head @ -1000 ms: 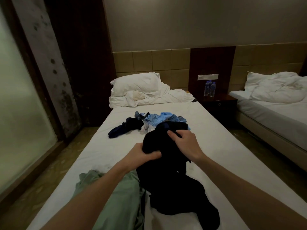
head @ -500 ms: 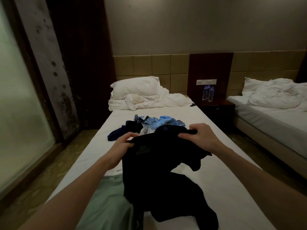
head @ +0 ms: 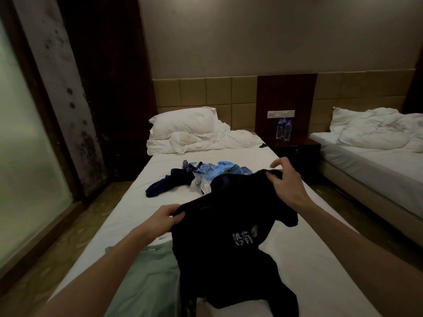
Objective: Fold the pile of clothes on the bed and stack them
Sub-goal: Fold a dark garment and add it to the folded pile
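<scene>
- A person's two bare forearms reach forward over a single bed (head: 295, 255) covered by a white sheet; the view looks down from head height
- The left hand (head: 160, 219) has its grip closed on one top corner of a black T-shirt (head: 224, 243), fingers and thumb pinching the cloth; this corner sits lower and nearer the viewer
- The right hand (head: 287, 181) pinches the other top corner between thumb and curled fingers, while the forefinger sticks out loose above the cloth; this corner is held higher and farther away
- The black T-shirt hangs stretched between both hands, tilted up to the right; white printed characters show on its front, partly hidden in a fold; its lower part lies crumpled on the sheet near the bottom edge of the view
- A pale green garment (head: 142, 275) lies flat on the bed just left of the black one, under the left forearm
- Farther up the bed lies the pile of clothes (head: 212, 171): light blue and white pieces bunched together, with a dark navy piece (head: 164, 185) trailing out to the left
- At the head of the bed, a white pillow (head: 183, 121) rests on rumpled white bedding
- To the right, a dark nightstand (head: 297, 147) carries water bottles (head: 283, 129); beyond it stands a second bed (head: 366, 161) with rumpled white covers
</scene>
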A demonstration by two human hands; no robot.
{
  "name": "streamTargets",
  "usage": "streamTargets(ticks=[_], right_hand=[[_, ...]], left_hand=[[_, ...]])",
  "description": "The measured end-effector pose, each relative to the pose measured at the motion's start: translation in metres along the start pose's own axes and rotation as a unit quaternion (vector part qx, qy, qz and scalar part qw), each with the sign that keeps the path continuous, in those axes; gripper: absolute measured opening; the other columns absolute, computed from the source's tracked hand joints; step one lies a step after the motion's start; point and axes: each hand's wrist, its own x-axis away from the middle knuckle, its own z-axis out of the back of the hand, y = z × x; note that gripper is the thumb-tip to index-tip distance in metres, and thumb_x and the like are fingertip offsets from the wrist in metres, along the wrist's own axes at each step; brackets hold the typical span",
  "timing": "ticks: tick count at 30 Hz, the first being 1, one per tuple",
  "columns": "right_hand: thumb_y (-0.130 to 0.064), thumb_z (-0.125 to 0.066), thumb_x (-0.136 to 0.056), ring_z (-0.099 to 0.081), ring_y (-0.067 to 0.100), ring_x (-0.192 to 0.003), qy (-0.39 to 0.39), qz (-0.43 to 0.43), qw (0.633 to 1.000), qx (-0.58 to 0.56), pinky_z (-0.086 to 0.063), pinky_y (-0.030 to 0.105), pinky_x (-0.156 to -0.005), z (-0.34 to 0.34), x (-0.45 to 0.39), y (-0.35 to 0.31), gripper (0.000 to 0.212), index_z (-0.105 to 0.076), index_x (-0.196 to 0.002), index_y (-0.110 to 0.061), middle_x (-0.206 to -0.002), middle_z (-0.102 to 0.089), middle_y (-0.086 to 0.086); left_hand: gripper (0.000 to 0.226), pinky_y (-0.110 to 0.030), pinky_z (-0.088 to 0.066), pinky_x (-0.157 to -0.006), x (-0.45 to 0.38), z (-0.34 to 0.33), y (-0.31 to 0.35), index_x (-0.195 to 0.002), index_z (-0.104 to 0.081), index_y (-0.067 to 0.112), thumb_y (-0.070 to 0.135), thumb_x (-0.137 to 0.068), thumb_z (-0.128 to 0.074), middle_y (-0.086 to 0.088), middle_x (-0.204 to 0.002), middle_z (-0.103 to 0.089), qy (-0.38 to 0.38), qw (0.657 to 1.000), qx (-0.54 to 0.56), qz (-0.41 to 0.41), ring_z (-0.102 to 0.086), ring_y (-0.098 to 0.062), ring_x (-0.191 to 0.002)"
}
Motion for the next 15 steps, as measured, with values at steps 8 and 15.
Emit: streamTargets(ticks=[8, 15], right_hand=[[0.0, -0.05, -0.088, -0.058, 0.021, -0.098, -0.348, 0.088, 0.921, 0.152, -0.047, 0.034, -0.082, -0.043, 0.041, 0.032, 0.057, -0.047, -0.137, -0.03, -0.109, -0.06, -0.002], [-0.027, -0.057, -0.099, -0.051, 0.012, -0.077, -0.35, 0.125, 0.927, 0.041, -0.032, 0.024, -0.066, -0.09, 0.073, 0.022, 0.011, -0.058, -0.091, -0.019, -0.083, -0.049, -0.003]], left_hand=[[0.019, -0.019, -0.042, -0.065, -0.006, -0.017, 0.062, -0.098, -0.063, 0.013, 0.017, -0.105, -0.046, -0.005, -0.089, -0.06, 0.075, 0.995, 0.039, -0.054, -0.056, -0.012, -0.079], [0.018, -0.029, -0.041, -0.067, -0.011, -0.017, 0.064, -0.089, -0.065, 0.008, 0.019, -0.099, -0.055, -0.009, -0.08, -0.065, 0.107, 0.977, -0.121, -0.14, -0.055, -0.004, -0.067]])
